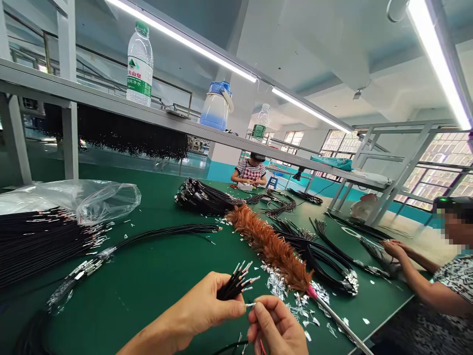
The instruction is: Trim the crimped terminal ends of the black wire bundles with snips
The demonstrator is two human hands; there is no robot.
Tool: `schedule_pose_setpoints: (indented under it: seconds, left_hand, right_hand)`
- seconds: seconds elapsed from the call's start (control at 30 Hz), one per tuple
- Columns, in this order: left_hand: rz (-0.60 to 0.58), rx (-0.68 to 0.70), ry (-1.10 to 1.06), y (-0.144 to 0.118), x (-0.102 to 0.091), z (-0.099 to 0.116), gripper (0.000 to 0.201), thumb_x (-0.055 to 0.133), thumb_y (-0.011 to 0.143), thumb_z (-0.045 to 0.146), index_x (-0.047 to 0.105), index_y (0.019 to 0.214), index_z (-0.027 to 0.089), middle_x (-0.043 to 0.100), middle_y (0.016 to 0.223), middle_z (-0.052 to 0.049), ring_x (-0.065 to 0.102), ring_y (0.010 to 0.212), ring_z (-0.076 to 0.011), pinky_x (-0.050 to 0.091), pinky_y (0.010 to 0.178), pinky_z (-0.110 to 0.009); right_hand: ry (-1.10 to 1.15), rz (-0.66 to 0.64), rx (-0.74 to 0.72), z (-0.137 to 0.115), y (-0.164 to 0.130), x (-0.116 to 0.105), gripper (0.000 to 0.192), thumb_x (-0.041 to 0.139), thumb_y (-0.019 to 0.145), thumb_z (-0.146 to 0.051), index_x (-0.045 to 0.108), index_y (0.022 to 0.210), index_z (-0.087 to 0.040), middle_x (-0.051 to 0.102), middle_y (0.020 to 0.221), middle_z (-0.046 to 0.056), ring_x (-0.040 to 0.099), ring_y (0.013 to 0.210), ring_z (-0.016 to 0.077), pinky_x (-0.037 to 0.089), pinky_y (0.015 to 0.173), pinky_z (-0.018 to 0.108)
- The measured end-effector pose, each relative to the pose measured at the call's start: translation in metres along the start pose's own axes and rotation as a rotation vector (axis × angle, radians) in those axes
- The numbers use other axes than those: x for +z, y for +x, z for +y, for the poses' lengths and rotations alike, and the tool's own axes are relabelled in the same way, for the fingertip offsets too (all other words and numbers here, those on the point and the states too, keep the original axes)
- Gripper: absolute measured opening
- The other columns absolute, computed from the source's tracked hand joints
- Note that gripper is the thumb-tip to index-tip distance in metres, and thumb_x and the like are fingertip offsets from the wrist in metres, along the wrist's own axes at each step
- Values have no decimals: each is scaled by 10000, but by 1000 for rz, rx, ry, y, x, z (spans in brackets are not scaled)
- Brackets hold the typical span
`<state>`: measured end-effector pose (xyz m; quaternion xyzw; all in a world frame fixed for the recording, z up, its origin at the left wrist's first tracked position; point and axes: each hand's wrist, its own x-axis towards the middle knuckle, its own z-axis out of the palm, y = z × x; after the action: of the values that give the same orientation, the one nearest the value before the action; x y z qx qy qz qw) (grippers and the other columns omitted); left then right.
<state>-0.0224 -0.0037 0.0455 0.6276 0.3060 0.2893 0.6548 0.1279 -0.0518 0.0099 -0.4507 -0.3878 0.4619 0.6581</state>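
Left hand [199, 308] pinching a wire bundle [232, 285], right hand [275, 328] nipping one metal tip [250, 305], looks mid-sorting, so next probably needs a careful pull.

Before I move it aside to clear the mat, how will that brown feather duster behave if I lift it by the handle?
The feather duster probably lifts lightly: it is mostly fluffy plumes on a thin handle. The plumes should flex, not hold stiff. It lies among metal scraps, so bits may cling and drop off.

head-worn view, forward over bench [148, 286], hands close
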Motion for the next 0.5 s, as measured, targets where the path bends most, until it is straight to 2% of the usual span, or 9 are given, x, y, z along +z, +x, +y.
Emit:
schedule_pose_setpoints:
  seconds: [0.17,0.4,0.5]
  left_hand:
    - [-37,11,-7,-2,0,-1,108,583,698,251,542,722,154,400,579,65,287,531,-77,206,461,-200]
    - [128,140,187,0,8,-3,74,550,699,212,525,667,151,428,602,59,345,593,-93,254,525,-198]
    - [70,125,167,-2,8,-3,98,541,718,235,540,675,148,393,587,62,307,573,-87,233,511,-198]
  right_hand:
    - [96,-68,92,-4,4,-2,311,791,583,-377,610,678,-143,627,508,1,535,355,72,346,271,106]
    - [40,-19,61,-2,4,-5,323,783,584,-393,623,676,-127,631,518,16,546,367,89,362,276,125]
    - [8,-8,27,-1,3,-5,323,778,586,-401,616,660,-131,626,512,11,536,357,86,356,272,124]
